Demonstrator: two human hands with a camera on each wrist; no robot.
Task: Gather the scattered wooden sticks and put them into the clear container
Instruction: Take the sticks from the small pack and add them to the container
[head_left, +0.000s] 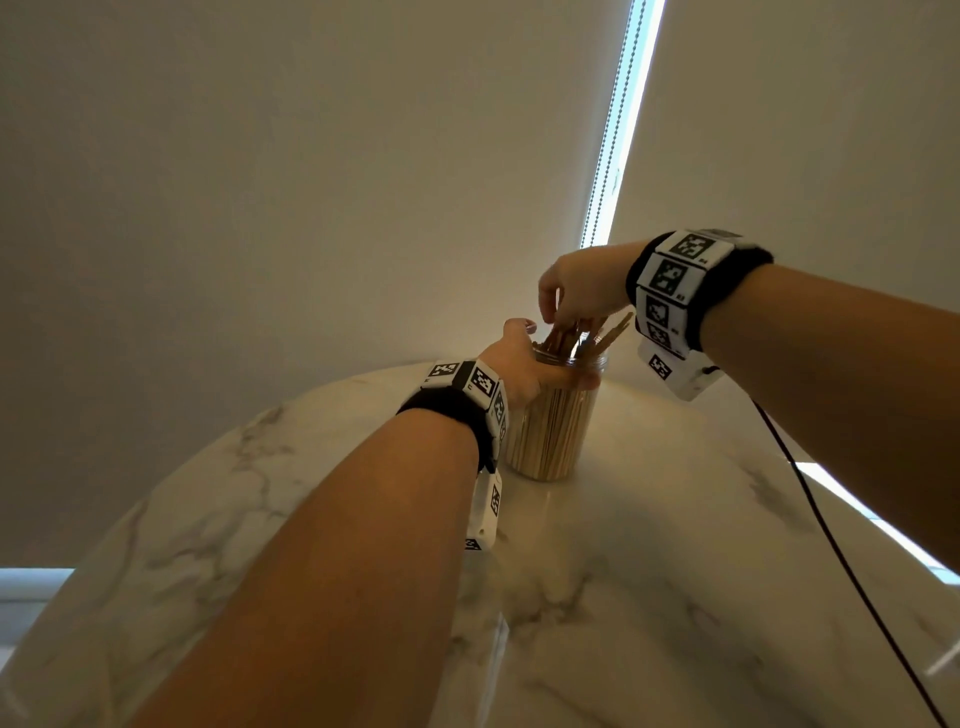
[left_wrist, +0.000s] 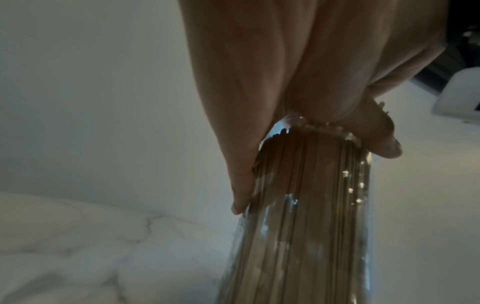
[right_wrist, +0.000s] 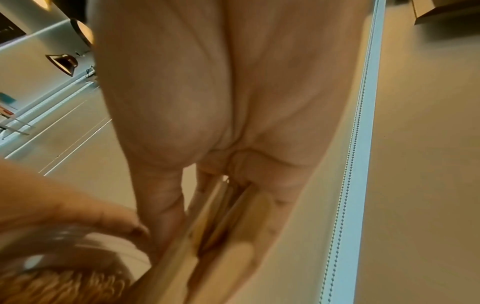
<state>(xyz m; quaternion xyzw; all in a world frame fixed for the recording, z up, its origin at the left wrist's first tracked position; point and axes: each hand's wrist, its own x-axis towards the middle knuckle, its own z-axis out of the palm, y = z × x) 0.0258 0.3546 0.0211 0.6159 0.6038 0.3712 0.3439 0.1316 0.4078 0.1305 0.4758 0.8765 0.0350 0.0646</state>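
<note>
Left hand wrapped around upper part of clear round plastic container, upright on white marble table. Right hand above opening, pinching bundle of thin pale wooden sticks, lower ends already inside.

Table: round, white marble with grey veins, shiny.
Blinds: two plain cream blinds hang behind the table.
Gap: a thin strip of blue-white light shows between the blinds.
Bead chain: hangs down along the bright strip.
Black cable: a thin cord runs across the table's right side.
</note>
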